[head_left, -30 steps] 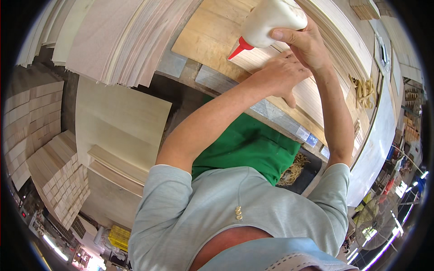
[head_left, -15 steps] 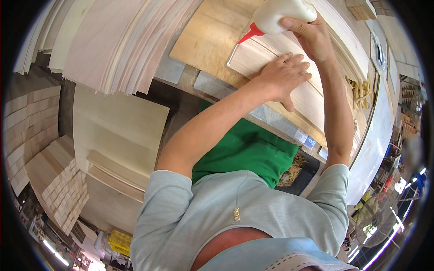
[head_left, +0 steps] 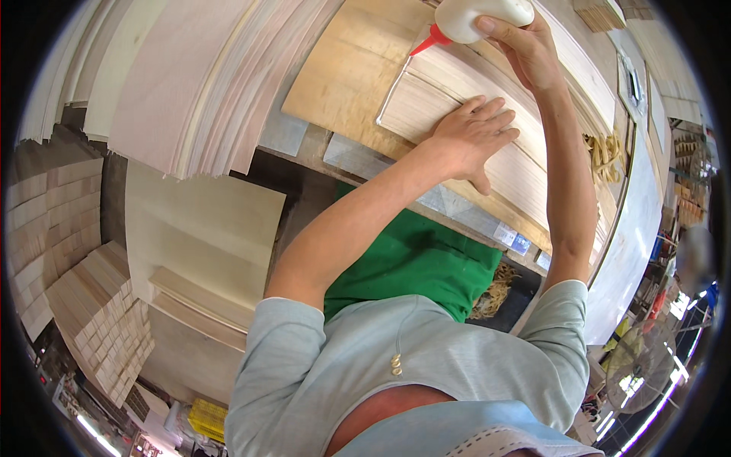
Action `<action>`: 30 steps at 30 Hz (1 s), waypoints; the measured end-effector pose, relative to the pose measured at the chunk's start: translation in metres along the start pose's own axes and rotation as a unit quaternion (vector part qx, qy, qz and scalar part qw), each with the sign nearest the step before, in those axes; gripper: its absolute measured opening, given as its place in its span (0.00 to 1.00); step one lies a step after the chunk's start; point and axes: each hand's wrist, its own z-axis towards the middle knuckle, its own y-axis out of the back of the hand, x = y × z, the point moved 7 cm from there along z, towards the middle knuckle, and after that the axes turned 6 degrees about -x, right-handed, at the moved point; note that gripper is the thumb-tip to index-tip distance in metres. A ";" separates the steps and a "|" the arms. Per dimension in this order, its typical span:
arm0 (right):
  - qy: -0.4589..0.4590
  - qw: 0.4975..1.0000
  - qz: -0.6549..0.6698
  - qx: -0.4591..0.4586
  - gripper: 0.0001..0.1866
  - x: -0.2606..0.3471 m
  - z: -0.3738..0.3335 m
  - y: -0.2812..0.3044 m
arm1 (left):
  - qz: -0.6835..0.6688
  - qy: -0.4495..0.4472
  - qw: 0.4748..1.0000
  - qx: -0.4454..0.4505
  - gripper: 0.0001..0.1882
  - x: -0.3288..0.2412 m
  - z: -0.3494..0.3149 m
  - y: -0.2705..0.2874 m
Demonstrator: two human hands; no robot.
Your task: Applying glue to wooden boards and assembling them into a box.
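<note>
My right hand (head_left: 529, 52) grips a white squeeze bottle (head_left: 466, 20), tipped so its red nozzle (head_left: 430, 40) points down to the left. The nozzle tip is at the left end of several pale wooden strips (head_left: 419, 101) lying side by side. A thin white bead, like glue (head_left: 392, 95), runs along that end from the near corner up to the tip. Fingers spread, my left hand (head_left: 476, 137) rests flat on the strips, right of the bead. Beneath the strips lies a larger plywood board (head_left: 339, 65). The bottle's upper part is cut off by the picture's edge.
A tall stack of thin wood sheets (head_left: 190, 84) stands left of the board. Stacked wooden blocks (head_left: 103, 320) fill the far left. Yellowish bands (head_left: 605, 156) hang beyond my right forearm, near a pale sheet-topped surface (head_left: 636, 236). A green cloth (head_left: 415, 263) covers my lap.
My right hand has moved the bottle away from me along the strips' end, and the white bead is longer. My left hand stays on the strips.
</note>
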 end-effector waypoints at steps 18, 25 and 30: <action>0.075 0.992 -0.091 -0.052 0.25 0.016 0.009 0.024 | -0.005 -0.007 1.000 -0.011 0.52 0.000 -0.002 0.000; 0.071 0.974 0.103 -0.191 0.25 0.030 -0.060 0.085 | -0.007 -0.019 1.000 0.001 0.55 -0.004 0.006 -0.004; 0.063 0.941 0.116 -0.313 0.27 0.069 -0.150 0.160 | 0.001 -0.011 1.000 0.023 0.57 -0.004 0.005 -0.002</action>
